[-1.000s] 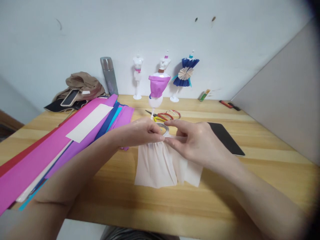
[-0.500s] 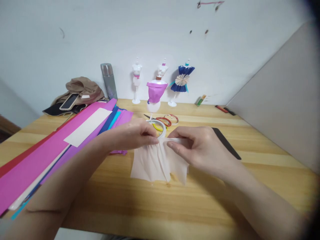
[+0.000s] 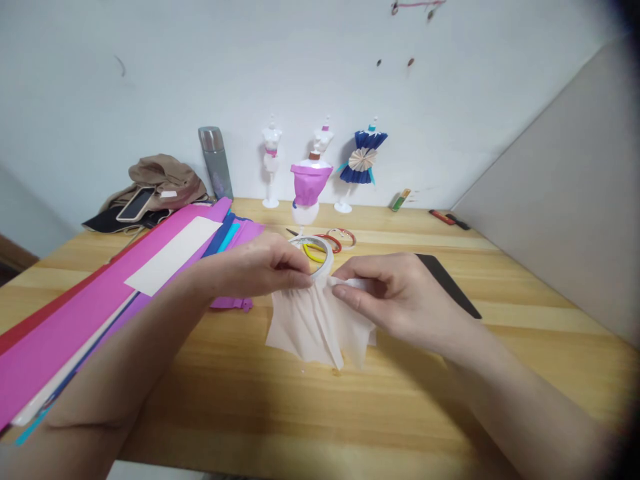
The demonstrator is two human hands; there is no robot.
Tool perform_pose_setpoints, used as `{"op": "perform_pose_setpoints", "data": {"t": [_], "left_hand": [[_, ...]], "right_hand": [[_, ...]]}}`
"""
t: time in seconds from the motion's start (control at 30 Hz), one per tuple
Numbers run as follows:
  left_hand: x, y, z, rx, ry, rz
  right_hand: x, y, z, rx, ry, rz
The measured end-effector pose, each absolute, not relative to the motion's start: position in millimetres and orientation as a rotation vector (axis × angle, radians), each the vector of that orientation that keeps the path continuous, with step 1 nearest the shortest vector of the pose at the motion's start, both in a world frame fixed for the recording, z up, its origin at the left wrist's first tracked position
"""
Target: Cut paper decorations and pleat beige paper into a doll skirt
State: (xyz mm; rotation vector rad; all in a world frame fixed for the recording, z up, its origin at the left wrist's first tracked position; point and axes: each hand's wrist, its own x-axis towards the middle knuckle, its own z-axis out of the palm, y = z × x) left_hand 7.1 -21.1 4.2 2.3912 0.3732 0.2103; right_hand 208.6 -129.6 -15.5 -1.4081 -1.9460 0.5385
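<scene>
A pale pinkish-white sheet of crepe paper (image 3: 310, 327), gathered into folds along its top edge, hangs between my hands above the table. My left hand (image 3: 267, 267) pinches that edge left of centre, thumb against fingers. On the right, my right hand (image 3: 395, 290) grips the same edge between thumb and forefinger. Just behind the paper lies a roll of tape (image 3: 327, 257), its lower part hidden. Past it are scissors with red and yellow handles (image 3: 329, 244) and a red-patterned tape ring (image 3: 350, 233).
Small mannequins stand by the wall: one in purple paper (image 3: 311, 187), one in pleated blue (image 3: 370, 175), one nearly bare (image 3: 271, 167). Coloured paper strips (image 3: 80, 287) cover the left side, near a phone (image 3: 136, 204) and flask (image 3: 216, 163). A black flat piece (image 3: 450, 287) lies right.
The folds at the paper's top have bunched a little more, and its lower edge has swung inward. Both hands stay pinched on it; the whole view has shifted slightly.
</scene>
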Motion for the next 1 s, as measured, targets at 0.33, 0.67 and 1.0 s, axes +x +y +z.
{"op": "perform_pose_setpoints", "data": {"t": [0.33,0.67,1.0], "left_hand": [[5.5,-21.5,5.2,2.387,0.373,0.172],[4.3,-13.0,0.9,2.342,0.331,0.196],[6.1,-17.3,2.6,2.323,0.310,0.134]], "right_hand": [[207.8,-132.2,-15.1,-1.390,-1.979,0.523],[208.9,-132.4,-16.0,-1.354,-1.977,0.589],[205.3,-133.5,-17.9,-1.247,-2.062,0.616]]}}
